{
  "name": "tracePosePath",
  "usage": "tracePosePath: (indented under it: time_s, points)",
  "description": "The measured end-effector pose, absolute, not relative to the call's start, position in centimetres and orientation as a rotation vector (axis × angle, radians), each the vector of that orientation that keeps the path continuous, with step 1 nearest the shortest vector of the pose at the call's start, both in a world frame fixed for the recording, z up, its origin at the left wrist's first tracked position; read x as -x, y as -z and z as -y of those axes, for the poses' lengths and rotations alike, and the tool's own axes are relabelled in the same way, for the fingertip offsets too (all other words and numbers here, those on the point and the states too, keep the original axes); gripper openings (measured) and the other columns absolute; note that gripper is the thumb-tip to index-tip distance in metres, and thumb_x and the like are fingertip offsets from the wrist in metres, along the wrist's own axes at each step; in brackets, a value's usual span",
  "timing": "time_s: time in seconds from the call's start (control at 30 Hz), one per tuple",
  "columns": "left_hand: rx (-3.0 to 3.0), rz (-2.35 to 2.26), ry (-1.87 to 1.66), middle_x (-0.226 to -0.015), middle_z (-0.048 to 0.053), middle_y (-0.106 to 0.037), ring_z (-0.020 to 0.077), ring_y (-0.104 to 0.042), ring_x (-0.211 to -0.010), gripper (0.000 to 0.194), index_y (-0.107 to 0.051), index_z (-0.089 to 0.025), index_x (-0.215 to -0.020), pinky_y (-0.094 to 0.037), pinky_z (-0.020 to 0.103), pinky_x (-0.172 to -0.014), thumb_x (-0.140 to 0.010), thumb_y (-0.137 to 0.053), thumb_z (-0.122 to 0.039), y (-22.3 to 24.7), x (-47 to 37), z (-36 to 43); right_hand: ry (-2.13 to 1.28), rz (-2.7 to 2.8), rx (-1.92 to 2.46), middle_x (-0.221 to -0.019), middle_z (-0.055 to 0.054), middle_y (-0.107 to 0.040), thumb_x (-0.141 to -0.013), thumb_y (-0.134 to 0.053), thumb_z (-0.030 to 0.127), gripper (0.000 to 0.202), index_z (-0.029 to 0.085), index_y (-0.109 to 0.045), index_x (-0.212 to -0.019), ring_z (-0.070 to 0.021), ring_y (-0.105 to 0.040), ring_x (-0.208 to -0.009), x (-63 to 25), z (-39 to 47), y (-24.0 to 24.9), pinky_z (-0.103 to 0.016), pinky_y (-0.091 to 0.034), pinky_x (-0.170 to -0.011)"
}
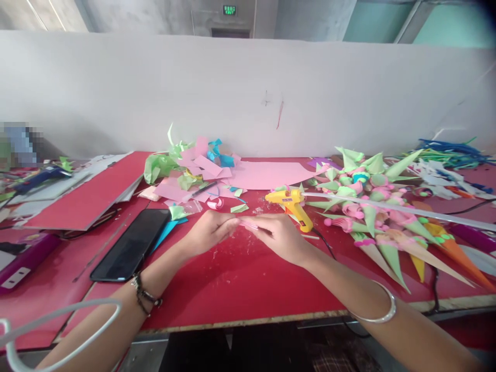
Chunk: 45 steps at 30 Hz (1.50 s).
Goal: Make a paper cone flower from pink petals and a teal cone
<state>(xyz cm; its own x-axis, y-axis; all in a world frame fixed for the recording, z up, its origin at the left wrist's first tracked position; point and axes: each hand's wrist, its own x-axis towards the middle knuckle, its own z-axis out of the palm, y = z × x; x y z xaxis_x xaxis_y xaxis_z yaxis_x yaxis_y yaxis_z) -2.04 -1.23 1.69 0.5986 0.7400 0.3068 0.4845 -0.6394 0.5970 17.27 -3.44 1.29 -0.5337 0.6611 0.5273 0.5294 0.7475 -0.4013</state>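
Over the middle of the red table my left hand (209, 232) and my right hand (282, 236) meet at the fingertips. Both are closed on a small strip of pink paper (250, 224), most of it hidden by the fingers. Just beyond my right hand lies a yellow glue gun (292, 203) with a long clear glue stick (372, 205) sticking out of its back. A small curled pink paper piece (216, 203) and a green scrap (239, 208) rest past my fingertips. Beside my left forearm is a black phone (132, 245).
Pink and green paper cones (372, 199) are piled at right, with pipe cleaners (445, 155) behind. Crumpled paper scraps (170, 163) and a pink sheet (267, 174) lie at the back. Red card (89, 191), a purple power strip (27, 263) and another glue gun (42, 178) are left.
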Motion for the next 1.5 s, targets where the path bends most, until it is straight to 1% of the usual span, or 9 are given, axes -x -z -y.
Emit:
tracePosePath:
  time_s: [0.13, 0.27, 0.37, 0.5, 0.6, 0.73, 1.1, 1.33, 1.5]
  points:
    - [-1.847, -0.999, -0.686, -0.033, -0.007, -0.038, 0.0052, -0.035, -0.030, 0.046, -0.042, -0.017, -0.053, -0.030, 0.017, -0.037, -0.087, -0.027, -0.044, -1.7, 1.0, 2.0, 0.374, 2.402, 0.971, -0.064, -0.002, -0.060, -0.090, -0.032, 0.021, 0.032, 0.016, -0.056, -0.112, -0.0100, -0.051, -0.051, -17.4, 3.6, -1.1, -0.023, -0.030, -0.045]
    - [-1.479, -1.012, -0.634, -0.028, -0.008, -0.030, 0.0053, -0.029, -0.026, 0.046, -0.038, -0.018, -0.050, -0.026, 0.017, -0.033, -0.085, -0.029, -0.047, -1.5, 0.4, 2.2, 0.762, 2.453, 0.916, -0.061, -0.003, -0.056, -0.089, -0.024, 0.008, 0.037, 0.008, -0.056, -0.105, -0.0102, -0.050, -0.053, -17.2, 3.8, -1.1, -0.025, -0.028, -0.045]
    - [-1.490, -1.039, -0.596, -0.029, -0.007, -0.032, 0.0068, -0.031, -0.028, 0.047, -0.039, -0.018, -0.051, -0.027, 0.019, -0.035, -0.086, -0.024, -0.047, -1.4, 0.3, 2.2, 0.691, 2.474, 0.982, -0.061, -0.002, -0.055, -0.090, -0.026, 0.012, 0.033, 0.012, -0.059, -0.095, -0.0099, -0.050, -0.053, -17.1, 3.7, -1.0, -0.025, -0.026, -0.045]
    - [-2.168, -1.147, -0.708, -0.047, -0.001, -0.049, 0.0091, -0.044, -0.044, 0.040, -0.050, -0.016, -0.059, -0.031, 0.021, -0.046, -0.084, -0.033, -0.042, -1.6, 1.1, 1.6, 0.257, 2.471, 1.136, -0.065, 0.000, -0.058, -0.091, -0.031, 0.026, 0.030, 0.017, -0.058, -0.083, -0.0095, -0.051, -0.055, -17.1, 3.5, -1.0, -0.024, -0.025, -0.046]
    - [-2.573, -1.104, -0.706, -0.051, -0.002, -0.049, 0.0093, -0.042, -0.047, 0.032, -0.053, -0.016, -0.061, -0.026, 0.021, -0.047, -0.082, -0.041, -0.037, -1.6, 1.8, 1.0, 0.003, 2.444, 1.117, -0.070, -0.002, -0.061, -0.091, -0.032, 0.029, 0.031, 0.017, -0.060, -0.084, -0.0107, -0.055, -0.063, -17.2, 3.4, -1.0, -0.023, -0.030, -0.051]
    - [-2.466, -1.035, -0.709, -0.042, -0.003, -0.045, 0.0072, -0.041, -0.041, 0.042, -0.046, -0.016, -0.051, -0.030, 0.019, -0.046, -0.086, -0.036, -0.036, -1.5, 2.1, 1.0, -0.092, 2.428, 1.079, -0.075, -0.004, -0.064, -0.091, -0.031, 0.031, 0.032, 0.017, -0.061, -0.094, -0.0118, -0.057, -0.066, -17.2, 3.4, -0.9, -0.023, -0.033, -0.054]
    - [-1.643, -1.184, -0.685, -0.024, -0.005, -0.038, 0.0046, -0.033, -0.022, 0.050, -0.040, -0.017, -0.044, -0.026, 0.016, -0.032, -0.083, -0.033, -0.047, -0.7, 0.5, 1.7, 0.537, 2.555, 0.995, -0.057, 0.000, -0.053, -0.091, -0.027, 0.020, 0.032, 0.013, -0.058, -0.084, -0.0093, -0.046, -0.047, -17.2, 3.7, -1.1, -0.025, -0.021, -0.041]
    - [-1.297, -1.099, -0.751, -0.024, -0.008, -0.028, 0.0032, -0.028, -0.024, 0.047, -0.038, -0.017, -0.046, -0.023, 0.017, -0.032, -0.080, -0.040, -0.049, -0.6, 0.0, 1.8, 0.804, 2.443, 0.976, -0.062, -0.003, -0.056, -0.088, -0.026, 0.007, 0.031, 0.009, -0.056, -0.096, -0.0116, -0.052, -0.057, -16.7, 3.8, -0.9, -0.025, -0.031, -0.048]
    - [-1.146, -0.978, -0.705, -0.025, -0.010, -0.022, 0.0025, -0.019, -0.025, 0.044, -0.034, -0.019, -0.048, -0.024, 0.018, -0.035, -0.080, -0.041, -0.048, -0.4, -0.1, 1.9, 0.833, 2.442, 1.007, -0.062, -0.004, -0.059, -0.089, -0.024, 0.009, 0.034, 0.011, -0.057, -0.101, -0.0134, -0.053, -0.063, -16.8, 4.0, -1.0, -0.026, -0.033, -0.056]
